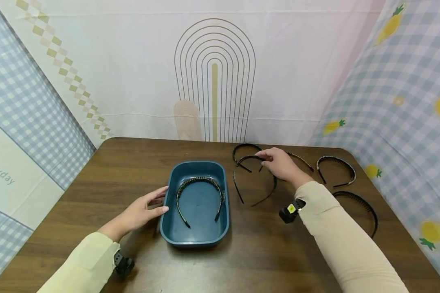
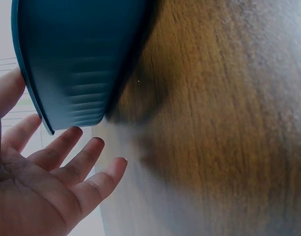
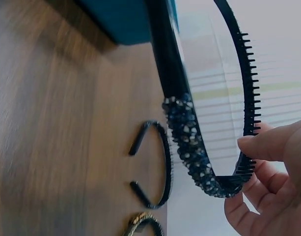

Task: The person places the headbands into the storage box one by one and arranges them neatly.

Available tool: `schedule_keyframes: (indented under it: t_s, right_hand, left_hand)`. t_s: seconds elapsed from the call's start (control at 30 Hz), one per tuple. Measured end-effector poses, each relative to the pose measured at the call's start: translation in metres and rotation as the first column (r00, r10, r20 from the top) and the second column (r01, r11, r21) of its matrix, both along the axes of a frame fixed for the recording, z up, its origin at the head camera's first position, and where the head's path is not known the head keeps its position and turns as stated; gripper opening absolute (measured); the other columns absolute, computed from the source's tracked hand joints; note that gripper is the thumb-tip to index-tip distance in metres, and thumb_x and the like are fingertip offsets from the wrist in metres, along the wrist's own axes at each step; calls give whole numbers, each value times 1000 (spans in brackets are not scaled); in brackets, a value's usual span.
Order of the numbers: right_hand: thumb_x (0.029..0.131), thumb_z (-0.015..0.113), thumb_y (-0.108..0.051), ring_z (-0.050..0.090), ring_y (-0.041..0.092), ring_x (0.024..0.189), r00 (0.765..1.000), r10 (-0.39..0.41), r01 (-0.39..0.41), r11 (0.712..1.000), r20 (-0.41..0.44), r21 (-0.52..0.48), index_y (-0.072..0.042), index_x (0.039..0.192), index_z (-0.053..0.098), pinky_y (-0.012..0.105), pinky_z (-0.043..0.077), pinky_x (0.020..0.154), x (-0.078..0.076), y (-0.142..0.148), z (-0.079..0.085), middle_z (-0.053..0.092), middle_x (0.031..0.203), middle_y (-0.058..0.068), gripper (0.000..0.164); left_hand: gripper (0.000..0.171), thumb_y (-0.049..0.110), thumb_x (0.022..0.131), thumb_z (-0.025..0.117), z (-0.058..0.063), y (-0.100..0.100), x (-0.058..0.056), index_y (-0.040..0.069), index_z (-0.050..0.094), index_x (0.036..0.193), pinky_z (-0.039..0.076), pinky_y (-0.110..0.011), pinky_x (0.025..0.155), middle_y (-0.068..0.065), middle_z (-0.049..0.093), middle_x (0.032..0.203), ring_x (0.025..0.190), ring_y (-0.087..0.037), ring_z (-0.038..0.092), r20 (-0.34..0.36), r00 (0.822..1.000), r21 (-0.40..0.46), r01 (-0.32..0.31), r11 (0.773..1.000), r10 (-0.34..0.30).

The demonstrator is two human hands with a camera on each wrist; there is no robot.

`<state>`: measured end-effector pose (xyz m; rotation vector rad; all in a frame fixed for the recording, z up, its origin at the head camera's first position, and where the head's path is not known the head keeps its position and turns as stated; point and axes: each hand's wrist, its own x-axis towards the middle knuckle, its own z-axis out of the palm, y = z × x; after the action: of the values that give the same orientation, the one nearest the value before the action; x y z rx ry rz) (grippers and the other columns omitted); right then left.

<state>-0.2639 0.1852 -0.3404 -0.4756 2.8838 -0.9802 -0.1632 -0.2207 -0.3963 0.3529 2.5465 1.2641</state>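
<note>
My right hand (image 1: 283, 166) pinches a black headband (image 3: 187, 142) between thumb and fingers. The band has dark sparkling stones on its outside and comb teeth inside; its two ends point down toward the table. Left of it stands a blue plastic basin (image 1: 194, 243), where another toothed headband (image 1: 199, 178) lies with its ends toward me. My left hand (image 1: 141, 209) is at the basin's left side, fingers spread and fairly straight. In the left wrist view, its thumb and index fingertip are right at the basin's rim (image 2: 28, 93).
Behind the held band lies a black headband (image 1: 246, 145) on the brown wooden table (image 1: 264, 252). A gold-trimmed headband (image 1: 301, 158) is partly hidden by my right hand. Farther right lie a patterned headband (image 1: 337, 158) and a black headband (image 1: 364, 202), partly behind my sleeve.
</note>
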Motion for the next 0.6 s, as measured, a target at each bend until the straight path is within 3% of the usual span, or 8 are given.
schedule_keyframes:
  t_s: [0.6]
  right_hand:
    - [96,54,0,53,36,119,998,51,-53,998,48,32,-4,130,60,48,46,97,-3,-52,21,55,129,20,35]
  left_hand:
    - [66,30,97,59,1,0,1,6,30,151,38,-59,102,-24,40,147,132,-45,41,0,1000,4,5,1000,-5]
